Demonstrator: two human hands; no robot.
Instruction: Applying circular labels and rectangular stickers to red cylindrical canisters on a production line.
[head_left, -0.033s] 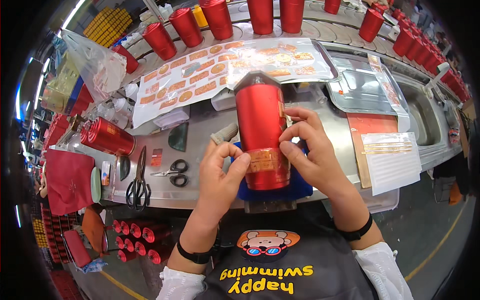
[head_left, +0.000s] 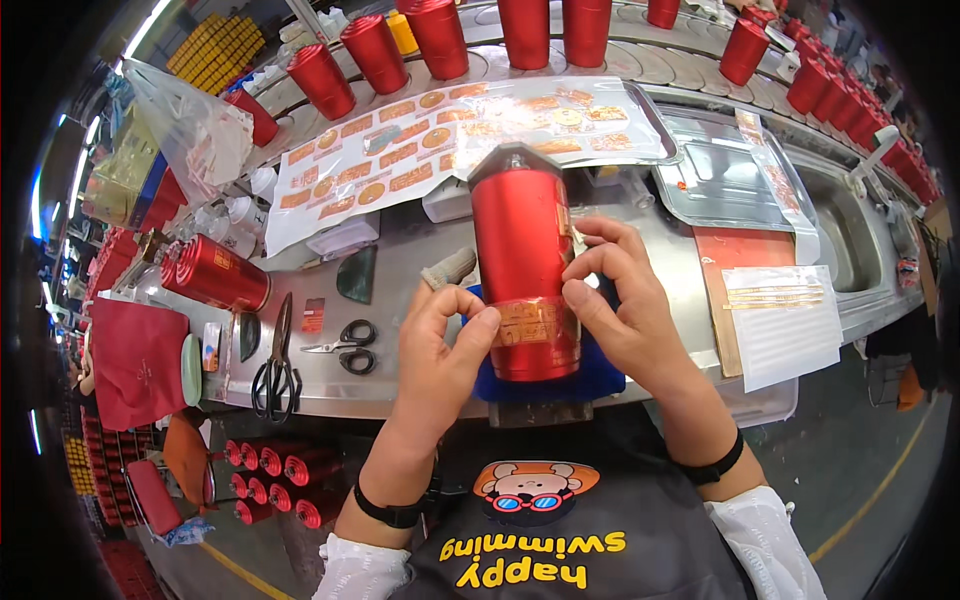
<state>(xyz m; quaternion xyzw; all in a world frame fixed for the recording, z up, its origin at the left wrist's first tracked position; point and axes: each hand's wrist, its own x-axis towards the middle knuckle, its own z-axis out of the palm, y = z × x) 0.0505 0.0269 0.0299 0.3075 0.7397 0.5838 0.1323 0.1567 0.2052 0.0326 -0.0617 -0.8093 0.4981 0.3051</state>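
Note:
A glossy red canister [head_left: 515,225] with a grey angular cap lies tilted on a blue cloth pad [head_left: 603,372] in front of me. Around its lower end sits a clear sticker [head_left: 528,322] with a gold print. At the sticker's left edge, the thumb and forefinger of my left hand [head_left: 440,345] pinch together. A grey knit sleeve [head_left: 450,268] covers another finger of that hand. My right hand [head_left: 630,310] is by the canister's right side, its thumb and fingertips curled close together. What those fingertips hold, if anything, is hard to see.
Gold stickers cover a white sheet [head_left: 370,165] behind the canister. Black shears [head_left: 278,365], small scissors [head_left: 350,346] and another red canister [head_left: 215,273] lie left. A glass-like tray [head_left: 715,165], papers [head_left: 785,335] and a sink [head_left: 850,225] are right; a conveyor [head_left: 640,50] carries red canisters.
My right hand has shifted very slightly to the right, off the canister's side. The left hand and the canister look nearly the same.

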